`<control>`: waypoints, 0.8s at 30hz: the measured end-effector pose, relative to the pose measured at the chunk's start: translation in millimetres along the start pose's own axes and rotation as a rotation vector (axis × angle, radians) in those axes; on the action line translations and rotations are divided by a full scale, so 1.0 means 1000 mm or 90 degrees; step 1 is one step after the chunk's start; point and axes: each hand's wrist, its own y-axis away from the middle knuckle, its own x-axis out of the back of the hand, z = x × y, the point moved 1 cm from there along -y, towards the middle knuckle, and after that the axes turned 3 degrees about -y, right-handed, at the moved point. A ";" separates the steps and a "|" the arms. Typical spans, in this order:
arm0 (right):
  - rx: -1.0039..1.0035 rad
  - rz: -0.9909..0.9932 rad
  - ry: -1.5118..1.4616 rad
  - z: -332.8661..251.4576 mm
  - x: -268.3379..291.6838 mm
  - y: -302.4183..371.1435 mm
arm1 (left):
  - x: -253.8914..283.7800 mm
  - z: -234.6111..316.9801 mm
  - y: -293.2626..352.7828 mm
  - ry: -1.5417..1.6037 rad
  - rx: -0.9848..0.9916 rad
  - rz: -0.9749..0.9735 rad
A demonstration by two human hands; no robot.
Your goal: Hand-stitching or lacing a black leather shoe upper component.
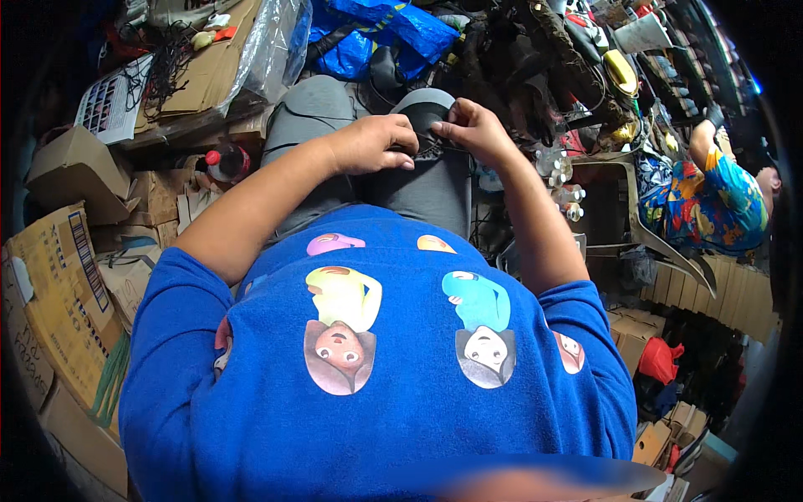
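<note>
Both hands are over my lap, above grey trousers. A rounded black piece with a light grey rim, perhaps part of a shoe, rests on my right knee. My left hand is at its left side, fingers curled and closed; whatever they grip is too small to tell. At the right edge of the piece, my right hand is closed in a pinch, thumb and forefinger against it. What lies between those fingertips is hidden. A thin dark cord loops over my left thigh towards the hands.
Cardboard boxes and a red-capped bottle stand at left. A blue bag lies ahead. Small clear bottles, a metal frame and a yellow object are at right, near another person in a colourful shirt.
</note>
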 end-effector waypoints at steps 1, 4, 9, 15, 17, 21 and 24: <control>0.000 0.000 0.000 0.008 -0.002 -0.001 | 0.000 -0.004 0.000 0.017 -0.022 0.002; -0.005 0.043 -0.126 0.001 -0.011 0.007 | 0.015 -0.002 0.001 0.001 -0.011 -0.022; 0.096 0.105 -0.078 -0.015 0.005 0.018 | 0.035 -0.016 -0.026 0.035 0.046 0.152; -0.028 -0.230 0.012 -0.026 0.014 0.026 | 0.012 -0.016 -0.066 0.076 0.079 0.045; -0.034 -0.231 0.041 -0.034 0.017 0.038 | 0.010 -0.020 -0.072 0.174 0.095 -0.028; -0.013 -0.107 -0.156 -0.021 0.031 0.058 | 0.013 -0.020 -0.077 0.131 0.107 -0.017; -0.014 -0.063 -0.307 -0.027 0.061 0.071 | 0.022 -0.028 -0.079 0.291 0.122 -0.084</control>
